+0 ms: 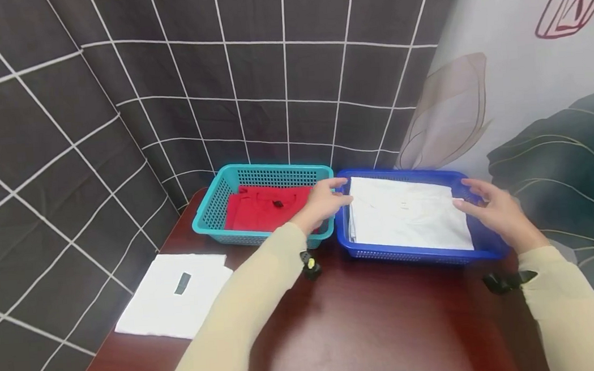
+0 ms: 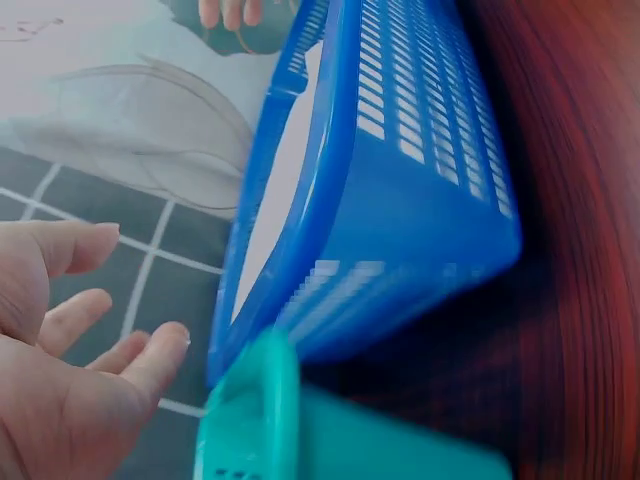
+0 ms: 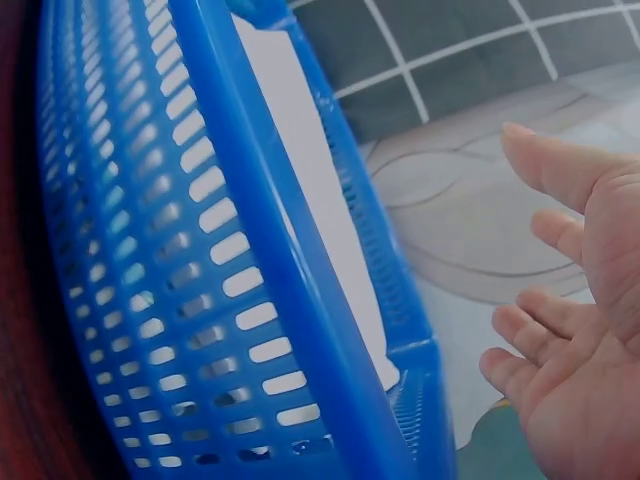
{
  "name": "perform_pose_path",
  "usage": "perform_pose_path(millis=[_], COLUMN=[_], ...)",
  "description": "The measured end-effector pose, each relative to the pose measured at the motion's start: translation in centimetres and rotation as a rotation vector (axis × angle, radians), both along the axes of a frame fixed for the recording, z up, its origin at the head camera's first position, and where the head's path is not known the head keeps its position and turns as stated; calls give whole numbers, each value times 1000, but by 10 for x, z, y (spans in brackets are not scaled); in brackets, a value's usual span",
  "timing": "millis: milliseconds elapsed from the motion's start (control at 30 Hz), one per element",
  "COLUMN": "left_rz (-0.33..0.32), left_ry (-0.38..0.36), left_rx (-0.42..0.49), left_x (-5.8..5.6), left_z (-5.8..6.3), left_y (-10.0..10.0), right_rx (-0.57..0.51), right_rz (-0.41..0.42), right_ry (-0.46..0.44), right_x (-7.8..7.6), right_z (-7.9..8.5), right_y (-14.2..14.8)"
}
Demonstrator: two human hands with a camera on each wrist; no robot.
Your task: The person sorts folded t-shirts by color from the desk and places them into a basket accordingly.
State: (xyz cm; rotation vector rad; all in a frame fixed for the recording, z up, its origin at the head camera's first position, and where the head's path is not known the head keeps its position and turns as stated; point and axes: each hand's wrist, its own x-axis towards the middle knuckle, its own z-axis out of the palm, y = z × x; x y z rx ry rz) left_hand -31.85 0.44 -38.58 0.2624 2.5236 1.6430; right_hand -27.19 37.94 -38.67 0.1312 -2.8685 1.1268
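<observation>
A folded white garment (image 1: 406,213) lies flat inside the blue plastic basket (image 1: 485,253). My left hand (image 1: 323,201) hovers at that basket's left end, above the gap beside the teal basket (image 1: 204,222). Over the right end is my right hand (image 1: 498,213), its thumb near the garment's right edge. Both hands have loosely bent, spread fingers and hold nothing. In the left wrist view, the left hand (image 2: 70,390) is apart from the blue basket wall (image 2: 420,200). The right wrist view has the right hand (image 3: 600,350) beyond the basket rim (image 3: 290,240), not touching it.
Folded red clothing (image 1: 257,210) with a dark mark lies in the teal basket. Another folded white garment (image 1: 156,296) with a dark rectangle rests on the left of the brown table (image 1: 377,328). Behind hangs a dark gridded curtain (image 1: 254,69).
</observation>
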Motion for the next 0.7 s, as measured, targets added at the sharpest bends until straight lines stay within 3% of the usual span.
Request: perform_pose_path(millis=[167, 367, 533, 700], left_rz=[-48, -81, -63, -62], left_ry=[50, 93, 73, 58], left_rx=[7, 11, -42, -90], left_x=[19, 59, 101, 133], left_z=[3, -2, -11, -29], left_y=[-47, -119, -170, -207], right_rx=[-7, -74, -174, -287], right_rz=[14, 46, 208, 399], right_ry=[76, 156, 227, 193], right_x=[25, 68, 100, 120], right_z=[4, -1, -7, -24], right_y=[-4, -20, -44, -74])
